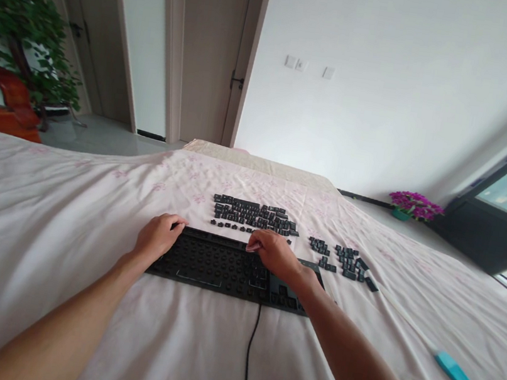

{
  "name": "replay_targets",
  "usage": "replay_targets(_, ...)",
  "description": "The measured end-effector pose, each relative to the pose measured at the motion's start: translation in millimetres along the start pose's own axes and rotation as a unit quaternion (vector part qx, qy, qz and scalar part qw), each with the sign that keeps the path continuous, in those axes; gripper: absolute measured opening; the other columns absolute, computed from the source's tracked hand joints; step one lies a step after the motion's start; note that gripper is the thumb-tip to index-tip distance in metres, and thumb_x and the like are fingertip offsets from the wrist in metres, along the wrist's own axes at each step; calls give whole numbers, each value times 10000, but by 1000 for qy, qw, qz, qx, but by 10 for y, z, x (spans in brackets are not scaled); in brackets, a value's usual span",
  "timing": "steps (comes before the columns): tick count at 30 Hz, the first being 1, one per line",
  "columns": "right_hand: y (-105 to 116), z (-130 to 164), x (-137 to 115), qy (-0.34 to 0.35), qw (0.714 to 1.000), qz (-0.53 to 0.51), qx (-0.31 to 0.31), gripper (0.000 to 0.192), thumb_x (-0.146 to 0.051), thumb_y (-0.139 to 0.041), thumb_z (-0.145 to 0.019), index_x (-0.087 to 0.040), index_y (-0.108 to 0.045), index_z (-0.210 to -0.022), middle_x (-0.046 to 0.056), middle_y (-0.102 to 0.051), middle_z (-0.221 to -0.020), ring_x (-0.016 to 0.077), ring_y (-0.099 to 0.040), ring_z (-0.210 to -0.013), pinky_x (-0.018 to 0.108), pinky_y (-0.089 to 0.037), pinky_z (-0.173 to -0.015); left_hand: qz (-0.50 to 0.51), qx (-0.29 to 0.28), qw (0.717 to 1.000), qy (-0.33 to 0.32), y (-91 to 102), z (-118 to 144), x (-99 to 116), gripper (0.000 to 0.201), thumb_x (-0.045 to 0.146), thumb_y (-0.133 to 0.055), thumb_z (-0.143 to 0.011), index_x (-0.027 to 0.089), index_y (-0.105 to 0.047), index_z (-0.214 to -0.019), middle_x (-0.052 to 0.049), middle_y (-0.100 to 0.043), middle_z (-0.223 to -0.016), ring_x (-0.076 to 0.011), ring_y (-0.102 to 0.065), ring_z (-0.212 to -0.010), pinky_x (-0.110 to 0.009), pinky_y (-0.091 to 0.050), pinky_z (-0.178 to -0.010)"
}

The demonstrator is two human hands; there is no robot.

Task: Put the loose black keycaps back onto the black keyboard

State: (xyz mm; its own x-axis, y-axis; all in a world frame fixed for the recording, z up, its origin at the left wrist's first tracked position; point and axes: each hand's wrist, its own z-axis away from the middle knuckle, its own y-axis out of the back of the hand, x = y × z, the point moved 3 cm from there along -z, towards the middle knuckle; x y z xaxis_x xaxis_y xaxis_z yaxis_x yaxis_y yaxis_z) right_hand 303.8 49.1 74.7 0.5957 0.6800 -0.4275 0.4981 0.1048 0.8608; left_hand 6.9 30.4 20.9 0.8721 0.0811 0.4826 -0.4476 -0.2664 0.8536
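A black keyboard [208, 264] lies on the patterned cloth with most of its keycaps off and the bare switch posts showing. At its upper left corner, my left hand [158, 238] is closed on the edge. My right hand [276, 254] is over the top strip, right of the middle, fingers pinched together. A small pale bit shows at those fingertips, too small to name. Beyond the keyboard, loose black keycaps [245, 211] lie in rows. Another group of keycaps [347, 261] is spread to the right. The cable [251, 348] runs from the keyboard toward me.
A turquoise brush-like tool [455, 374] lies at the right on the pale floral cloth [88, 210]. Past the cloth are a white wall, doors [210, 50], a leafy plant [25, 29], a red wooden chair [5, 96] and purple flowers [416, 205] in a pot.
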Motion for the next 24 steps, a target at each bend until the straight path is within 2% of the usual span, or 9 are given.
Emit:
replay_targets(4,104,104,81,-18,998,59,-29,365,82,-437,-653,-197,-633,-784,16,-679,-811,150,-611,-842,225,-417,-741,-2,1,1000,-2,10,9,11,307,340,-455,-882,260,-728,-994,-17,-726,-1100,-196,-644,-996,-251,-455,-794)
replay_targets(8,285,238,197,-79,988,119,-64,348,84,-487,-629,-208,-634,-748,13,-694,-796,164,-634,-798,224,-392,-670,-2,3,1000,2,5,3,10,301,339,-460,-883,258,-731,-986,-18,-725,-1102,-193,-642,-1003,-247,-454,-798)
replay_targets(11,308,253,163,-99,989,96,-42,304,48,-512,-664,-217,-639,-743,1,-706,-784,165,-652,-779,226,-396,-653,3,3,1000,1,-5,-6,4,301,337,-462,-881,257,-734,-983,-22,-724,-1098,-196,-639,-1008,-252,-454,-816)
replay_targets(16,36,110,-173,-43,998,-32,-10,286,22,-489,-726,-205,-649,-794,-2,-709,-811,143,-652,-798,225,-443,-713,10,6,1000,-4,-19,-8,-13,298,334,-463,-875,258,-733,-976,-21,-721,-1101,-199,-640,-1001,-262,-452,-826)
replay_targets(20,-203,-24,-449,26,998,-56,3,282,38,-499,-734,-199,-642,-787,7,-686,-823,141,-621,-833,235,-448,-761,14,8,1000,-7,-23,-10,-23,300,342,-462,-876,262,-732,-978,-20,-723,-1089,-197,-642,-990,-261,-455,-815)
replay_targets(24,-341,-94,-552,49,997,-55,-8,292,51,-488,-732,-193,-638,-790,14,-662,-827,133,-603,-819,224,-446,-752,10,9,1000,-9,-17,-13,-17,301,335,-459,-877,257,-736,-968,-21,-727,-1078,-196,-640,-997,-256,-451,-821)
